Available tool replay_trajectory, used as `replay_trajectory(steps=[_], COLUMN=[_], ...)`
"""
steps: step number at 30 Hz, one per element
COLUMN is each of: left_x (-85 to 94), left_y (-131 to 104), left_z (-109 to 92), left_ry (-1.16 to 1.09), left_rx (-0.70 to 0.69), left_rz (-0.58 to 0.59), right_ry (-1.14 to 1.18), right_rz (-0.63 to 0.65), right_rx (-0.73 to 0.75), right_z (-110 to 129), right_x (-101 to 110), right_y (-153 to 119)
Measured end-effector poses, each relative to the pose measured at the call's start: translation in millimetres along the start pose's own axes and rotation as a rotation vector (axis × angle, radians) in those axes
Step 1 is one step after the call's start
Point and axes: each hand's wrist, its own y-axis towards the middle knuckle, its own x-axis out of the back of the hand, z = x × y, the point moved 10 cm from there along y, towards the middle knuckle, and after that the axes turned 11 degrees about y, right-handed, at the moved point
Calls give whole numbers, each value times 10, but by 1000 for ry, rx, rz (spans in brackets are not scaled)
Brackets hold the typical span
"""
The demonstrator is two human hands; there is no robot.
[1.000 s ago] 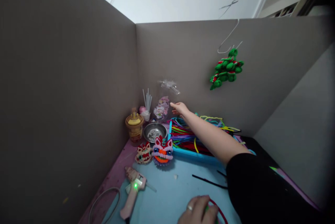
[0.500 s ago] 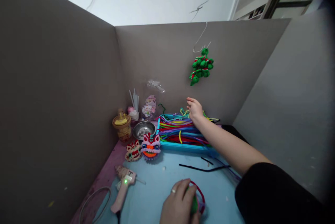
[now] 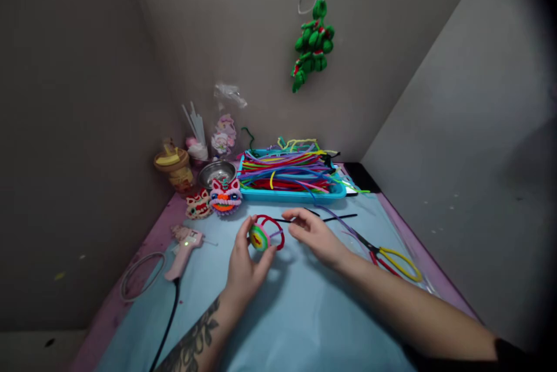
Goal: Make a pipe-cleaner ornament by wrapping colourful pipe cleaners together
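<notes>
A multicoloured disc (image 3: 259, 238) with a red loop (image 3: 281, 239), held over the middle of the bench (image 3: 152, 253).
Nearest, the left hand (image 3: 246, 264) grips the disc between thumb and fingers; the right hand (image 3: 315, 235), apparently empty, hovers just beside the loop, its fingers loosely curled and parted from the thumb. The step in hand seems to be positioning the piece; a next move on the loop would call for a steady left pinch and a light right-hand touch. A glue gun (image 3: 185, 250) lies towards the left edge, scissors (image 3: 402, 262) by the right edge. Beyond, a blue tray (image 3: 296, 195) of coloured stems (image 3: 287, 169) sits along the far edge.
</notes>
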Motion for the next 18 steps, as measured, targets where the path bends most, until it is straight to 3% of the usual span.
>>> replay_trajectory(steps=[7, 13, 18], left_x=[-239, -312, -283], left_y=[-63, -85, -53], left_z=[-10, -7, -146], left_ry=[-16, 113, 189], left_rx=[-70, -115, -226], left_rz=[146, 202, 184], right_ry=[345, 235, 163], right_rz=[134, 59, 61], right_rx=[-191, -157, -130], right_z=[-411, -479, -447], right_x=[-311, -220, -245], right_y=[-129, -106, -125])
